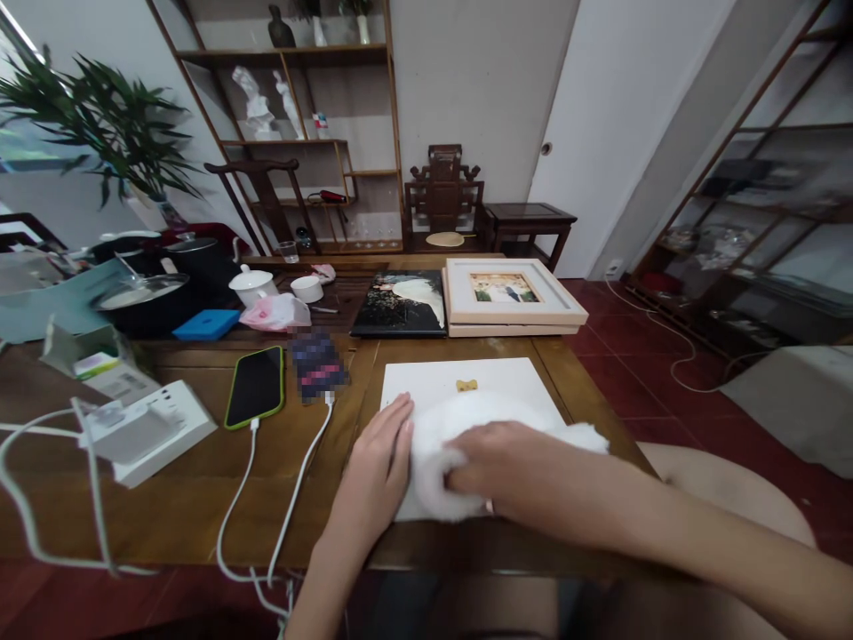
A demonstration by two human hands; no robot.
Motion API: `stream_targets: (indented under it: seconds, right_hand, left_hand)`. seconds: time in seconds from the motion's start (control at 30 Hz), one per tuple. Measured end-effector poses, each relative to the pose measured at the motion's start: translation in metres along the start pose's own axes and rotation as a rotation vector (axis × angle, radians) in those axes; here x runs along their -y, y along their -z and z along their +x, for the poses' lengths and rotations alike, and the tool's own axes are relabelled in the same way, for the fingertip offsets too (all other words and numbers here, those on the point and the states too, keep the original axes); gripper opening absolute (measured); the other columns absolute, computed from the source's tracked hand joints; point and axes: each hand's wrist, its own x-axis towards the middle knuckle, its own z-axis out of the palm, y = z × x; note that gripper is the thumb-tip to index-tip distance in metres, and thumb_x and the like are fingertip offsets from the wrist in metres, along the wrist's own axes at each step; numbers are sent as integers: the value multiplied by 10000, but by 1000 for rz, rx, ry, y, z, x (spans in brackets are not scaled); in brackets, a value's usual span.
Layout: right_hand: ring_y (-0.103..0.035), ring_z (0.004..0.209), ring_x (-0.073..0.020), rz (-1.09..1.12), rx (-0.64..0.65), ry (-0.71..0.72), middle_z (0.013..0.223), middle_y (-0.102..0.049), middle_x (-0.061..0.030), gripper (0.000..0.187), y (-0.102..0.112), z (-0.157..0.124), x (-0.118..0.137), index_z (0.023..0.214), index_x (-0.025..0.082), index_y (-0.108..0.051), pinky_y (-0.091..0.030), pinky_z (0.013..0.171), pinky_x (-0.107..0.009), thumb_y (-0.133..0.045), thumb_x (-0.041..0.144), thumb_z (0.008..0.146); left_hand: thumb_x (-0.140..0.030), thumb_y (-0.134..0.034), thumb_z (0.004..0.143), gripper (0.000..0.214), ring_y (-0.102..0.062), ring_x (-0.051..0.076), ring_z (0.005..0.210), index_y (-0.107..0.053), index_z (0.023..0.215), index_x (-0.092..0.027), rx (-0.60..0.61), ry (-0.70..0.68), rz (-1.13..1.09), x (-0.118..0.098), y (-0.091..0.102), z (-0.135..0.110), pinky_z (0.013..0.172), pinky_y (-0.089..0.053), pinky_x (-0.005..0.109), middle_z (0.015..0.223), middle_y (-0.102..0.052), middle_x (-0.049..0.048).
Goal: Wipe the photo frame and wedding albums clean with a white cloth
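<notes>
A white flat panel (426,377) with a small gold-coloured metal piece (467,386) near its far edge lies on the wooden table in front of me. My left hand (379,458) rests at the panel's left edge, fingers stretched out and close together. On the panel is a bunched white fluffy cloth (490,407), and my right hand (497,462) is closed on it, its fingertips sunk into the folds. Motion blurs the cloth and the right hand. Much of the panel's near part is hidden under them.
Beyond the panel lie a dark picture (400,302) and stacked light-wood frames (516,293). To the left are a green-cased phone (255,388), white cables (240,507), a white box (160,431) and a blue box (206,324). Pots (150,298) stand farther back.
</notes>
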Motion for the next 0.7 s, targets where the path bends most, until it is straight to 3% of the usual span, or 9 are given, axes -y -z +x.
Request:
stream_targets:
  seconds: [0.1,0.23,0.37,0.47,0.57,0.7]
  right_hand:
    - [-529,664,-168,-18,-42,-93,728,-603,-33,102,13,11,-36,820,189,-580,-280,555,-261,-493,135,824]
    - [-493,662,-158,19,-122,-100,715,-581,-35,138,22,49,-69,769,171,-559,-259,561,-252,-465,198,866]
    - [-452,631,-140,35,-154,31,709,-568,-26,151,22,94,-72,739,166,-539,-254,557,-245,-495,237,865]
    - [-439,616,-135,27,-155,82,717,-566,-25,157,24,113,-68,722,169,-527,-245,545,-247,-496,233,863]
    - [-457,629,-142,60,-94,29,707,-566,-28,174,29,104,-73,699,173,-507,-267,559,-243,-489,225,864]
    - [-516,741,-189,128,-72,-173,755,-581,-51,149,28,55,-98,728,180,-505,-324,620,-248,-465,232,862]
  left_hand:
    - [-224,-403,886,322,-532,223,1170,-614,1108,-124,7,-44,59,1,-3,0,1024,-404,415,1222,-601,122]
    - [-193,-411,874,308,-558,231,1140,-639,1064,-112,-5,-62,89,2,-4,1,1000,-429,427,1190,-620,133]
    - [-183,-420,868,300,-572,231,1122,-646,1055,-121,-18,-66,94,2,-3,1,987,-441,435,1166,-635,126]
    - [-177,-424,865,298,-572,230,1122,-648,1054,-123,-20,-73,85,3,-3,0,989,-440,435,1161,-638,124]
    - [-171,-426,862,302,-565,229,1132,-644,1065,-122,-21,-79,75,4,-3,0,993,-438,431,1171,-632,124]
    - [-164,-428,858,301,-565,231,1132,-647,1061,-128,-21,-78,72,5,-4,0,989,-444,433,1172,-631,120]
